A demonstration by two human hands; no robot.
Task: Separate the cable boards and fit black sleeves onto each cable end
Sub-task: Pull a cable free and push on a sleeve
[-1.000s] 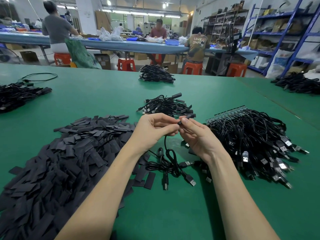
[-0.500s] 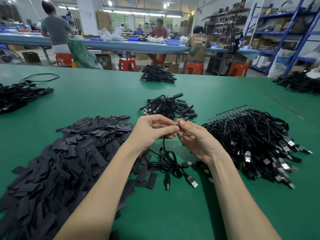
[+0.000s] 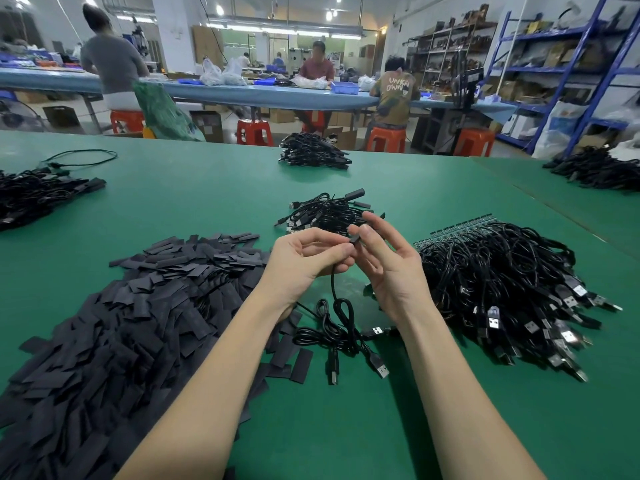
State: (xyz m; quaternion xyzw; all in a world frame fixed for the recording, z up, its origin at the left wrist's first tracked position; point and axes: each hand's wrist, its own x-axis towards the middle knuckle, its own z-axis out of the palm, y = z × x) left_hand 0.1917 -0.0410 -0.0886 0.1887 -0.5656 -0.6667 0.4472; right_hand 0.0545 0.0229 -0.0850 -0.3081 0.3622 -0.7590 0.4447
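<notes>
My left hand (image 3: pixel 304 261) grips a black cable (image 3: pixel 341 313) near its upper end, fingers curled round it. Touching it, my right hand (image 3: pixel 388 268) pinches a small black sleeve (image 3: pixel 355 238) at that cable end between thumb and forefinger, its other fingers spread. The cable hangs down into a loose coil with USB plugs on the green table (image 3: pixel 207 202). A broad heap of flat black sleeves (image 3: pixel 114 323) lies at the left. At the right sits a pile of cables (image 3: pixel 502 289) still joined to a strip of boards (image 3: pixel 460 225). Behind my hands lies a small pile of sleeved cables (image 3: pixel 329 213).
More black cable bundles lie at the far middle (image 3: pixel 311 152), far left (image 3: pixel 38 195) and far right (image 3: pixel 599 169) of the table. People sit on red stools at a blue bench beyond the table's far edge. Blue shelving stands at the right.
Both hands have risen slightly with the cable end. My right hand's fingers have spread, and the sleeve now sits pinched between the two hands.
</notes>
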